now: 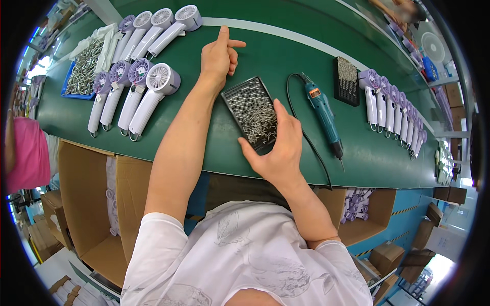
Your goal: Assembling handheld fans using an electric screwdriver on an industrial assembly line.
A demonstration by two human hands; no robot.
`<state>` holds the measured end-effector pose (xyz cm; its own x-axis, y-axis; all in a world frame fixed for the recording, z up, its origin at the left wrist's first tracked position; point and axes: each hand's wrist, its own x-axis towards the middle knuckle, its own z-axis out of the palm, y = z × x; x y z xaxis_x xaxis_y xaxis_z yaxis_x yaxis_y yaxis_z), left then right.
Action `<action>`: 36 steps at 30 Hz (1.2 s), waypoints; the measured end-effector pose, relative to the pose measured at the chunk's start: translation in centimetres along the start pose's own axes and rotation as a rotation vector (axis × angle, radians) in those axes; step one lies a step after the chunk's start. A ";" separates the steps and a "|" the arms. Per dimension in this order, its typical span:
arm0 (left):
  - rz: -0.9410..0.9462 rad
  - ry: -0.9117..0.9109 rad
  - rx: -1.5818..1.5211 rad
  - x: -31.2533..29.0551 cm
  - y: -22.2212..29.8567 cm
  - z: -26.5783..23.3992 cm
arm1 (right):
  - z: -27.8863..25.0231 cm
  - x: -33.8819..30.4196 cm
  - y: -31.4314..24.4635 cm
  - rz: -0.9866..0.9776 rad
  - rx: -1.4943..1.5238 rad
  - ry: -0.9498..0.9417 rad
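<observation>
My right hand grips a black tray at its right and near sides, thumb along the near edge. Many small silver screws lie heaped in the tray's near part, and its far part shows a grid of holes. Beyond the tray, my left hand is over the green table with one finger stretched forward and another pointing right. Its other fingers are curled, and nothing shows in its grasp. Just right of the tray lies a teal electric screwdriver with a black cable, its bit toward me.
White-and-purple handheld fans stand in two rows at left and one row at right. A second screw tray lies beyond the screwdriver. A blue bin holds metal hooks. Cardboard boxes stand below the table edge. Other people are at the rim.
</observation>
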<state>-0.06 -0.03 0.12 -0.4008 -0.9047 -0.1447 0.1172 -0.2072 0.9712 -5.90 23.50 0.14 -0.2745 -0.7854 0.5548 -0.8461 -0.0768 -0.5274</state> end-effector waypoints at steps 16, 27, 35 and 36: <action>-0.005 -0.021 -0.016 0.0 -0.2 -0.1 | -0.5 0.3 -0.8 0.016 0.025 -0.023; -0.003 -0.023 -0.018 0.1 -0.2 -0.1 | -0.6 0.2 -0.8 0.003 0.016 -0.037; -0.014 -0.020 -0.016 0.0 -0.1 -0.2 | -0.3 0.2 -0.2 0.054 0.030 -0.050; -0.019 -0.015 -0.023 0.0 0.0 -0.2 | -0.2 0.2 0.3 0.064 0.018 -0.028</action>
<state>0.09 -0.14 0.10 -0.4162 -0.8951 -0.1597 0.1303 -0.2325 0.9638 -6.31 23.42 0.22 -0.3148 -0.8058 0.5015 -0.8189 -0.0366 -0.5728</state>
